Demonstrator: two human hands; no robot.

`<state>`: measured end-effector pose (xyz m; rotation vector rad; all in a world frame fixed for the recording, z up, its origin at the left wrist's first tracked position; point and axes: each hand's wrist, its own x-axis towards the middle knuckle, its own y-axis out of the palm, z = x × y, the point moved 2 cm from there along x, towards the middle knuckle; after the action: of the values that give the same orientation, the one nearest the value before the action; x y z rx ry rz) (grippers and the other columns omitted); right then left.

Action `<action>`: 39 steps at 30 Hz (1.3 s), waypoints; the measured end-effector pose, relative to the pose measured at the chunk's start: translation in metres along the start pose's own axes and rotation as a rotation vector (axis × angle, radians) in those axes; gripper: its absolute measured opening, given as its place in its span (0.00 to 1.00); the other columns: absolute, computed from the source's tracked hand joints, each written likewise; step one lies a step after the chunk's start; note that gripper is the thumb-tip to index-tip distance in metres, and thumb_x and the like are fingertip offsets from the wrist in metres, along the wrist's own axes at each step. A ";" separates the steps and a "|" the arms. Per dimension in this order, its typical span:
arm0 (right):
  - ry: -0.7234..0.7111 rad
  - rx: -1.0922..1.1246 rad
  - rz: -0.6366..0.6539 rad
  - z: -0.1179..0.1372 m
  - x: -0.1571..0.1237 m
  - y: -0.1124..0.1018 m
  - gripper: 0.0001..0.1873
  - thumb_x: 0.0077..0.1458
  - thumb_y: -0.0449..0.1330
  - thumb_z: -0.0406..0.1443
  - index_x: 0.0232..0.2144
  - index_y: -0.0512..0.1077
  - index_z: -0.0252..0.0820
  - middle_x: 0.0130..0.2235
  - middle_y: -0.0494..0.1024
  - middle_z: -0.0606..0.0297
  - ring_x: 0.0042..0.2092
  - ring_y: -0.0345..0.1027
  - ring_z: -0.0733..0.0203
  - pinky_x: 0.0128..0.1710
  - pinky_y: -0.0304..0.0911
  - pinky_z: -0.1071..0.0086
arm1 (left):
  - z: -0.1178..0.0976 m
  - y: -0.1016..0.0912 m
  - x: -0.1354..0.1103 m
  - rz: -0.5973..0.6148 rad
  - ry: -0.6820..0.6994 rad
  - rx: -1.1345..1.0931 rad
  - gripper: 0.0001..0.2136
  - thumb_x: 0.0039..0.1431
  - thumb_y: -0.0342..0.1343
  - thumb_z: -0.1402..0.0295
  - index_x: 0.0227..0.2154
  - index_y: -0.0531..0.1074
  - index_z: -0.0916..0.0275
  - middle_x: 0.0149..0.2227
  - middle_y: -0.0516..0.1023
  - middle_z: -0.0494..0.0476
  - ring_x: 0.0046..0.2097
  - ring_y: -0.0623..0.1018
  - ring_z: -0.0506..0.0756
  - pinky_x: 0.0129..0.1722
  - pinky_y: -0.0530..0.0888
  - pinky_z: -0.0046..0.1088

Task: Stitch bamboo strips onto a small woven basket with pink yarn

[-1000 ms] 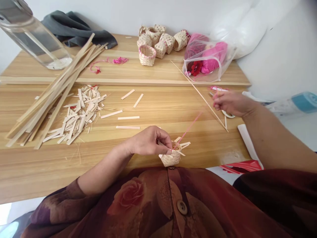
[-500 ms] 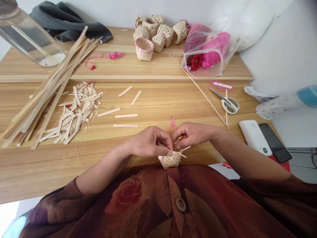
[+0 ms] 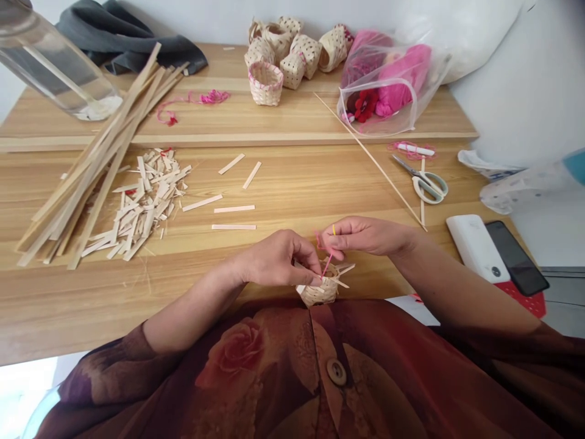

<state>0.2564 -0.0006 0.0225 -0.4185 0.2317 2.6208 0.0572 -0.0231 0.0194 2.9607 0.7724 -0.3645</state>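
- While the left hand [image 3: 274, 259] clamps a small unfinished woven bamboo basket [image 3: 319, 294] by its rim, just in front of the person's floral shirt [image 3: 274, 366]
- right hand [image 3: 365, 236] pinches a pink strand [image 3: 326, 266] rising from the basket
- Left of the basket: loose bamboo strips [image 3: 144, 195]
- Right of the basket: steel scissors [image 3: 427, 186]
- Far beyond the basket: finished woven baskets [image 3: 274, 61]

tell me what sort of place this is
Probably a home craft bench for basket weaving: small pale woven baskets stand at the back, a heap of cut pale wooden strips lies mid-table, and white-handled steel scissors lie nearby.
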 end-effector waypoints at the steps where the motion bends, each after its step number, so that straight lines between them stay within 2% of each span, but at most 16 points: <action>1: -0.002 0.110 -0.019 0.001 -0.002 0.003 0.23 0.64 0.58 0.49 0.25 0.71 0.36 0.31 0.71 0.66 0.29 0.63 0.70 0.32 0.62 0.72 | -0.001 0.000 0.000 -0.002 -0.002 0.005 0.09 0.54 0.66 0.66 0.30 0.80 0.69 0.27 0.79 0.54 0.28 0.73 0.47 0.28 0.68 0.20; 5: -0.042 0.575 -0.168 0.001 -0.001 0.015 0.24 0.60 0.63 0.49 0.23 0.64 0.38 0.36 0.77 0.61 0.34 0.74 0.63 0.25 0.62 0.75 | 0.001 0.004 -0.002 0.002 -0.028 -0.014 0.09 0.54 0.66 0.65 0.31 0.80 0.69 0.28 0.79 0.54 0.29 0.74 0.48 0.30 0.69 0.21; 7: -0.062 0.697 -0.162 0.003 0.005 0.022 0.24 0.58 0.64 0.50 0.23 0.61 0.40 0.30 0.76 0.63 0.33 0.76 0.59 0.22 0.62 0.75 | 0.003 0.006 -0.005 -0.002 -0.041 -0.035 0.10 0.54 0.66 0.64 0.31 0.79 0.69 0.28 0.80 0.54 0.29 0.74 0.48 0.31 0.70 0.22; 8: -0.067 0.731 -0.149 0.004 0.008 0.025 0.24 0.58 0.64 0.50 0.24 0.60 0.41 0.27 0.73 0.66 0.30 0.74 0.60 0.20 0.62 0.75 | 0.003 0.007 -0.006 -0.003 -0.044 -0.036 0.10 0.55 0.65 0.64 0.31 0.79 0.69 0.29 0.80 0.55 0.30 0.74 0.49 0.31 0.71 0.22; 11: -0.078 0.756 -0.173 0.008 0.019 0.033 0.23 0.59 0.63 0.48 0.24 0.60 0.41 0.20 0.60 0.76 0.18 0.58 0.70 0.15 0.54 0.79 | 0.002 0.010 -0.009 -0.009 -0.039 0.001 0.09 0.55 0.65 0.65 0.31 0.79 0.69 0.30 0.81 0.56 0.31 0.76 0.49 0.33 0.72 0.23; 13: -0.093 0.721 -0.220 0.010 0.025 0.035 0.22 0.60 0.62 0.48 0.24 0.60 0.41 0.19 0.54 0.78 0.17 0.46 0.74 0.14 0.45 0.81 | -0.001 0.010 -0.010 0.003 -0.030 0.040 0.08 0.55 0.65 0.66 0.31 0.80 0.69 0.29 0.81 0.55 0.31 0.76 0.49 0.33 0.72 0.22; 15: -0.108 0.678 -0.267 0.009 0.030 0.036 0.22 0.61 0.61 0.47 0.23 0.60 0.41 0.19 0.51 0.78 0.18 0.41 0.75 0.15 0.40 0.81 | -0.003 0.010 -0.010 0.020 -0.023 0.069 0.08 0.55 0.65 0.67 0.31 0.80 0.69 0.29 0.81 0.55 0.31 0.76 0.49 0.33 0.72 0.22; 19: -0.076 0.731 -0.383 -0.003 0.036 0.033 0.21 0.59 0.62 0.45 0.23 0.59 0.42 0.19 0.48 0.78 0.19 0.40 0.74 0.16 0.37 0.80 | -0.004 0.010 -0.009 0.024 -0.028 0.073 0.07 0.56 0.64 0.68 0.30 0.79 0.69 0.29 0.80 0.54 0.31 0.76 0.48 0.32 0.71 0.20; 22: -0.080 0.828 -0.423 -0.012 0.039 0.034 0.21 0.57 0.64 0.45 0.24 0.59 0.42 0.20 0.49 0.78 0.19 0.40 0.74 0.16 0.37 0.80 | -0.001 0.010 -0.009 0.022 -0.051 0.010 0.08 0.55 0.66 0.68 0.30 0.79 0.69 0.29 0.80 0.54 0.29 0.75 0.48 0.31 0.72 0.20; 26: -0.064 0.894 -0.417 -0.018 0.040 0.037 0.20 0.58 0.63 0.45 0.26 0.60 0.42 0.20 0.50 0.79 0.19 0.40 0.73 0.16 0.38 0.79 | 0.003 0.007 -0.014 0.032 -0.041 -0.037 0.11 0.59 0.63 0.64 0.34 0.79 0.69 0.30 0.80 0.57 0.29 0.75 0.49 0.30 0.74 0.22; 30: -0.019 0.950 -0.399 -0.025 0.038 0.036 0.18 0.64 0.58 0.44 0.26 0.60 0.42 0.20 0.50 0.78 0.19 0.39 0.73 0.16 0.37 0.79 | 0.005 0.004 -0.021 0.065 -0.019 -0.128 0.14 0.63 0.61 0.61 0.41 0.79 0.69 0.31 0.79 0.58 0.30 0.76 0.49 0.33 0.76 0.22; 39: 0.000 0.986 -0.355 -0.028 0.040 0.037 0.19 0.70 0.48 0.42 0.26 0.60 0.41 0.21 0.48 0.77 0.19 0.38 0.72 0.16 0.39 0.80 | 0.020 0.003 -0.024 0.015 -0.107 -0.217 0.15 0.59 0.64 0.59 0.42 0.82 0.65 0.34 0.81 0.60 0.29 0.76 0.49 0.29 0.77 0.21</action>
<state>0.2119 -0.0227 -0.0136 -0.0874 1.2362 1.8580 0.0341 -0.0395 0.0056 2.7201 0.7264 -0.4058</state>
